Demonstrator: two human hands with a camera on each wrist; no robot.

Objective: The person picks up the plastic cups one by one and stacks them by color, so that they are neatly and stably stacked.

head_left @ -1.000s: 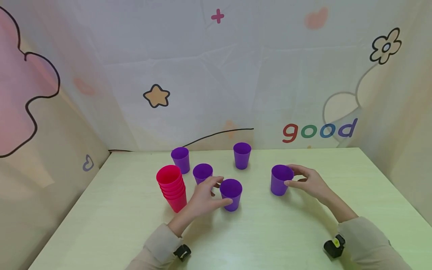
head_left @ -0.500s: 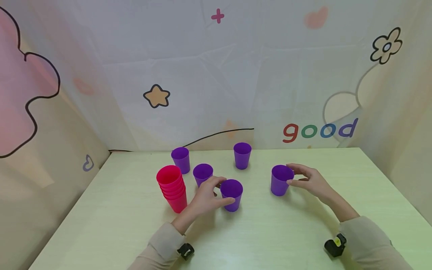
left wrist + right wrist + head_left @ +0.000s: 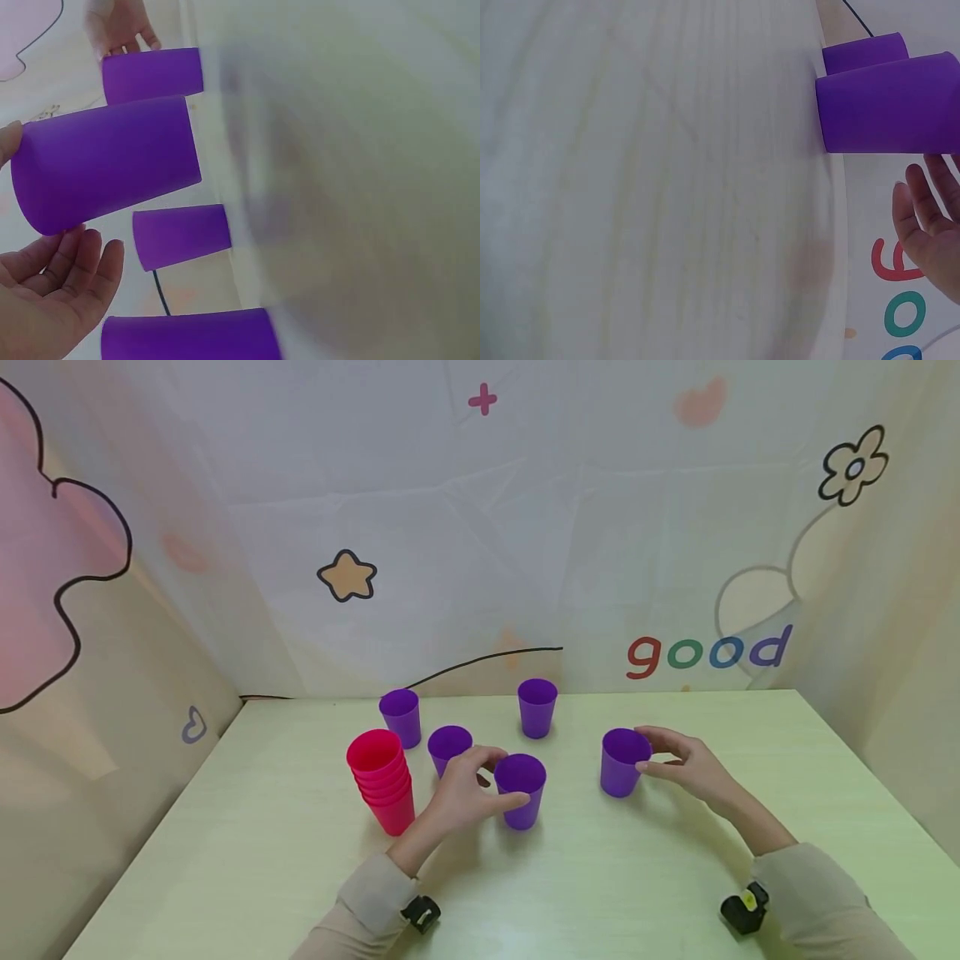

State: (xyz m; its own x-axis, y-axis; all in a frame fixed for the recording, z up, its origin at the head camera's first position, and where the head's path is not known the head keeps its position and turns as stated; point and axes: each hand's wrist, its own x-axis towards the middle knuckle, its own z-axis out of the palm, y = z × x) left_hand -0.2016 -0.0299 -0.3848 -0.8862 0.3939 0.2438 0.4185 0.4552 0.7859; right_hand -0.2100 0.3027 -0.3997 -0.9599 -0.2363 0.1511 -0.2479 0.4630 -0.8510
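In the head view my left hand (image 3: 465, 793) holds a purple cup (image 3: 522, 793) between thumb and fingers. That cup is upright, and its base seems slightly off the table in the left wrist view, where fingertips touch the cup's side (image 3: 105, 165). Further right, my right hand (image 3: 690, 768) grips another upright purple cup (image 3: 618, 764) near its rim, thumb in front and fingers behind. This cup (image 3: 889, 109) appears to stand on the table, with fingers against its side in the right wrist view.
A stack of several red cups (image 3: 386, 785) stands left of my left hand. Behind are three more upright purple cups: one partly hidden by the left hand (image 3: 450, 743), one at back left (image 3: 401, 718), one at back centre (image 3: 537, 710). A printed curtain (image 3: 450, 527) borders the pale table (image 3: 585, 893).
My left hand and its cup have shifted slightly right, and the cup looks a little raised. The right hand and its cup have stayed almost in place.
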